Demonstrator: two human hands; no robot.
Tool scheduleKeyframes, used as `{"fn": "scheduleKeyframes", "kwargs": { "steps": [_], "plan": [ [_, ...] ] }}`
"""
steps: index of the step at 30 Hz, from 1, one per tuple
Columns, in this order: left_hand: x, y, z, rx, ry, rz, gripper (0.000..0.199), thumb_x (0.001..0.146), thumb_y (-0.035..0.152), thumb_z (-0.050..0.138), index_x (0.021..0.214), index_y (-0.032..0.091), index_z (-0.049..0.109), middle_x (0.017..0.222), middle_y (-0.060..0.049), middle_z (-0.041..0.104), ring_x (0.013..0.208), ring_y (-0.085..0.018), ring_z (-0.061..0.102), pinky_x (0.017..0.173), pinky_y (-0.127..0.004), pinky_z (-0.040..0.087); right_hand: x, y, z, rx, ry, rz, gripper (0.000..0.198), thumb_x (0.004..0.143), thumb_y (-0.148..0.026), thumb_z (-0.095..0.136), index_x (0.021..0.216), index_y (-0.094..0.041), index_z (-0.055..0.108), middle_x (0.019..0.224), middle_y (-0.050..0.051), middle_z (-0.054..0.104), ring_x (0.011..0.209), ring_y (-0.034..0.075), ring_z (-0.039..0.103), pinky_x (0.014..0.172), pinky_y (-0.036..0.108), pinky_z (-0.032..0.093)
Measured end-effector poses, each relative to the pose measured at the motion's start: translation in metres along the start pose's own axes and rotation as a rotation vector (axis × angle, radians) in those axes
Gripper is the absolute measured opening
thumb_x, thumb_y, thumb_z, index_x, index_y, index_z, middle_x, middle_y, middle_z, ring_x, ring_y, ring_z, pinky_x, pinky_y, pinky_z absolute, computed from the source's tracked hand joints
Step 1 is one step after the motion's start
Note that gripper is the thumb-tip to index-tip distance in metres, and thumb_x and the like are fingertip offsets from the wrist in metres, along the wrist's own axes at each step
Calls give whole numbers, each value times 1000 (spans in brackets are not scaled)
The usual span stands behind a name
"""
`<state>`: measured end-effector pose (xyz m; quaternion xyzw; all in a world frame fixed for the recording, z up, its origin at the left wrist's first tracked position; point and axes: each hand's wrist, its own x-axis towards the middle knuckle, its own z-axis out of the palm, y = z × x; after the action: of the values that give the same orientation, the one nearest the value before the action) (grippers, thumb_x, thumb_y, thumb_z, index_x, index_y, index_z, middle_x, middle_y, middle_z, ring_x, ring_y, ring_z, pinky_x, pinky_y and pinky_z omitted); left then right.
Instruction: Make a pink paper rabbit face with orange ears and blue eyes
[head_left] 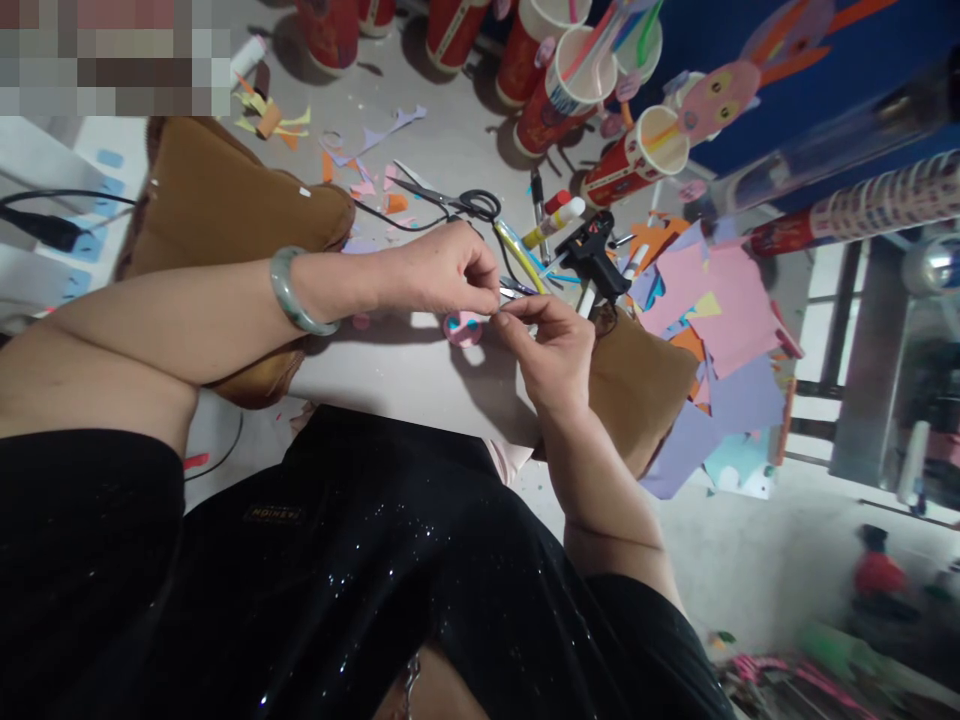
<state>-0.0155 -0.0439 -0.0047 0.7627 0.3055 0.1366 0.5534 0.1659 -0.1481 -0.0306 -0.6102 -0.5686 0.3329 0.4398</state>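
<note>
My left hand [448, 268], with a pale green bangle on its wrist, is pinched closed over the table's near side. Its fingertips meet those of my right hand [559, 350], also closed in a pinch. What lies between the fingertips is too small and hidden to name. Just below the left fingers is a small round pink piece [463, 328] with blue marks. A small pair of scissors [514, 289] shows partly behind the right fingers. Farther back lie larger black-handled scissors [450, 197] and a black glue gun [598, 255] with markers [555, 222] beside it.
Red paper cups [555, 100] line the table's back, some holding straws; one bears a pink rabbit-like cutout [721, 100]. Coloured paper sheets [724, 300] pile up at right. Brown cushions [225, 200] flank the work area. Paper scraps [367, 150] and a power strip [90, 240] are at left.
</note>
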Motion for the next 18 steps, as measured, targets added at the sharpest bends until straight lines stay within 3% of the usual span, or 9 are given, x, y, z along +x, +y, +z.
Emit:
{"fn": "scheduleKeyframes", "kwargs": {
  "steps": [10, 14, 18],
  "plan": [
    [1, 3, -2, 98, -51, 20, 10, 76, 20, 66, 73, 15, 74, 62, 0, 66, 61, -10, 56, 62, -24, 41, 0, -5, 2, 104, -44, 168, 12, 79, -32, 75, 76, -22, 69, 66, -3, 65, 58, 10, 54, 55, 25, 45],
    [-2, 13, -9, 302, -43, -14, 18, 80, 17, 61, 84, 12, 79, 73, -3, 72, 64, -10, 51, 67, -27, 39, -5, -2, 2, 200, -82, 291, 15, 80, -34, 75, 76, -22, 68, 59, -4, 59, 51, 8, 49, 50, 23, 38],
    [-6, 17, -15, 563, -127, 46, 25, 79, 13, 61, 93, 11, 82, 84, -6, 77, 72, -12, 52, 75, -29, 38, -16, -2, 8, 348, -127, 446, 19, 77, -35, 78, 74, -21, 66, 52, -7, 54, 43, 5, 38, 44, 21, 27]
  ]
}}
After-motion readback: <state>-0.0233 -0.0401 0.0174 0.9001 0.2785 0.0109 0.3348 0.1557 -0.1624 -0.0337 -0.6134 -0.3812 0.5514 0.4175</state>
